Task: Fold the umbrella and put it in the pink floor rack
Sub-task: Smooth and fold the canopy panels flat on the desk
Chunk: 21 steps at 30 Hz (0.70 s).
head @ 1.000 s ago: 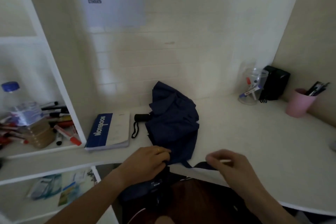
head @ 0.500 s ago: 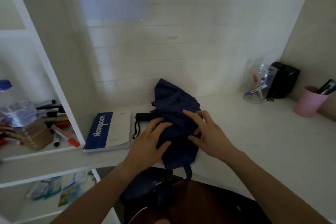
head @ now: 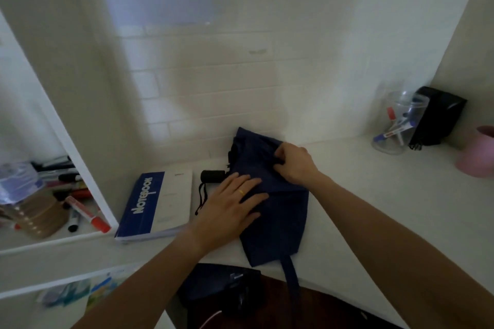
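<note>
Navy cloth gave under both hands: the left hand (head: 232,200) lay flat with straight fingers on the umbrella (head: 272,195), the right hand (head: 294,163) pinched a fold at its far edge. The umbrella lay mid-worktop (head: 374,208), beside the notebook (head: 157,203), toward the back wall. It probably handled light, limp and slippery; the black handle (head: 212,176) offered the firm grip, the strap (head: 291,272) overhanging the front edge.

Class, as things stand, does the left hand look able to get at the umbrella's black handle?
Probably yes: the left hand lies flat on the umbrella, right beside the black handle, with nothing between them.
</note>
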Each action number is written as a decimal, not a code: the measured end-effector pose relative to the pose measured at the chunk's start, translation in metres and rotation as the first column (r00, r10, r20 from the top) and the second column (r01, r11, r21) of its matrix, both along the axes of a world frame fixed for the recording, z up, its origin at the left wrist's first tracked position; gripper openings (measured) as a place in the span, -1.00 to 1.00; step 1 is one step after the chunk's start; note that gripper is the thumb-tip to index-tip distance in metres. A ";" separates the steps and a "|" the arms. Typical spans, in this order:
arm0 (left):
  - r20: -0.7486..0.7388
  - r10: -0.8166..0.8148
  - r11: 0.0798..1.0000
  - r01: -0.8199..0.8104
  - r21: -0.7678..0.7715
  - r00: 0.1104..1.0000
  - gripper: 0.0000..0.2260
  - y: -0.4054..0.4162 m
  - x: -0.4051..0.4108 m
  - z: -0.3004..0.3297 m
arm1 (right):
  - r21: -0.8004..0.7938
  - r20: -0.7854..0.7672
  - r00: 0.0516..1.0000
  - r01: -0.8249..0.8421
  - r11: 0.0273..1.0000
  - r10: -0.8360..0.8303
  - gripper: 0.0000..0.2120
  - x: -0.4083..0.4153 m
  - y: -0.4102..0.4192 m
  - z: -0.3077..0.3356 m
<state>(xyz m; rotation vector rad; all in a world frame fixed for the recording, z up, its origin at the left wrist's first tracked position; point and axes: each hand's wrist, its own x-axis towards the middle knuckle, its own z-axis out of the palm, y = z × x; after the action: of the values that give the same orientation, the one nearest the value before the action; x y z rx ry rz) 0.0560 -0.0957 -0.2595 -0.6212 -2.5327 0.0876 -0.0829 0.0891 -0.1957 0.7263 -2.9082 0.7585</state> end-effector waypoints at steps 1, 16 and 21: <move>0.086 0.017 1.000 -0.017 0.005 0.996 -0.60 -0.003 0.002 -0.007 | -0.090 -0.055 0.998 -0.006 0.996 0.001 -0.67 0.005 0.006 -0.002; 0.567 -0.004 0.998 -0.032 0.053 0.824 -0.04 0.024 0.014 0.006 | 0.387 0.145 0.911 -0.411 0.825 0.385 -0.18 0.084 0.115 -0.044; 0.677 -0.114 0.990 0.031 0.134 0.727 0.11 0.058 0.016 0.023 | 0.441 0.160 0.938 -0.346 0.828 0.307 0.01 0.100 0.148 -0.027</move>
<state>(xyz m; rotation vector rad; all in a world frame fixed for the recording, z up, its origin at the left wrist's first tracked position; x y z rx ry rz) 0.0723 -0.0377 -0.2367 -0.8206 -3.1866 -0.3921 0.0169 0.2370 -0.2226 1.2904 -3.1096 0.0828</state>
